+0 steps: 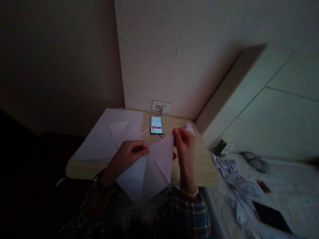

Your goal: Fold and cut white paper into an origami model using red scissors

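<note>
A sheet of paper (154, 169) with crease lines hangs between my hands, partly over the front edge of the wooden table (196, 176). My left hand (132, 152) pinches its upper left edge between thumb and fingers. At the upper right corner, my right hand (184, 142) grips the paper with its fingertips. Behind the sheet, a small red object (174, 155) shows in part beside my right hand; its kind is hidden. To the left lies a stack of white paper (99, 132) with a smaller folded piece (119, 130) on top.
A lit phone (156, 125) lies near the wall socket (161, 106), with thin paper strips (145, 132) beside it. A folded paper piece (189, 127) sits at the back right. On the bed (281, 176) are several folded papers (234, 179), a dark tablet-like slab (271, 216) and a grey soft item (256, 162).
</note>
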`<state>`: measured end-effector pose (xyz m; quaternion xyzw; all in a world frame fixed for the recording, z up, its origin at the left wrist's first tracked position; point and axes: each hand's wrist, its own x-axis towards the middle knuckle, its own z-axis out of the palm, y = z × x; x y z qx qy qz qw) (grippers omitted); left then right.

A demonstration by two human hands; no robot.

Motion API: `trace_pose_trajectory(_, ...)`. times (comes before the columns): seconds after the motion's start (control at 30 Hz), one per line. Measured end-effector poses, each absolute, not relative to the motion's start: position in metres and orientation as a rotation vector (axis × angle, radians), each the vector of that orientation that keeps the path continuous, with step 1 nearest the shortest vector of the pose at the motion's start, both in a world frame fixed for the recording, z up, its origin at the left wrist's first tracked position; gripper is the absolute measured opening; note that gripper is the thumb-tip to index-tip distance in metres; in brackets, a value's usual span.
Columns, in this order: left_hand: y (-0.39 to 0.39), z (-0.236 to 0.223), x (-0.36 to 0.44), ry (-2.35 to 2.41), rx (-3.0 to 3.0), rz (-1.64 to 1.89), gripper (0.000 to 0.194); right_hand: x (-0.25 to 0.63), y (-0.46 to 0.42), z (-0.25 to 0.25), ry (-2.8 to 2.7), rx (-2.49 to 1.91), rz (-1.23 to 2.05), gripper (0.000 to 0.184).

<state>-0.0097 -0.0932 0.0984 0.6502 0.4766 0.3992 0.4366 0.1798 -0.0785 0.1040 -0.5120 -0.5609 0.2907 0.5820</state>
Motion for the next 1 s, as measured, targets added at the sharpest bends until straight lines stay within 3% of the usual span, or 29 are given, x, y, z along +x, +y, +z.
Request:
trace_pose_trajectory(0.23,-0.092,0.098,-0.014,1.28,1.52,1.152,0.019,0.179,-0.084,0.099,-1.498,-1.176,0.989,0.036)
trace_pose_trajectory(1.0,-0.09,0.098,-0.02,1.39,1.292,1.491,0.016,0.173,-0.092,0.098,-1.496,-1.259,0.945,0.037)
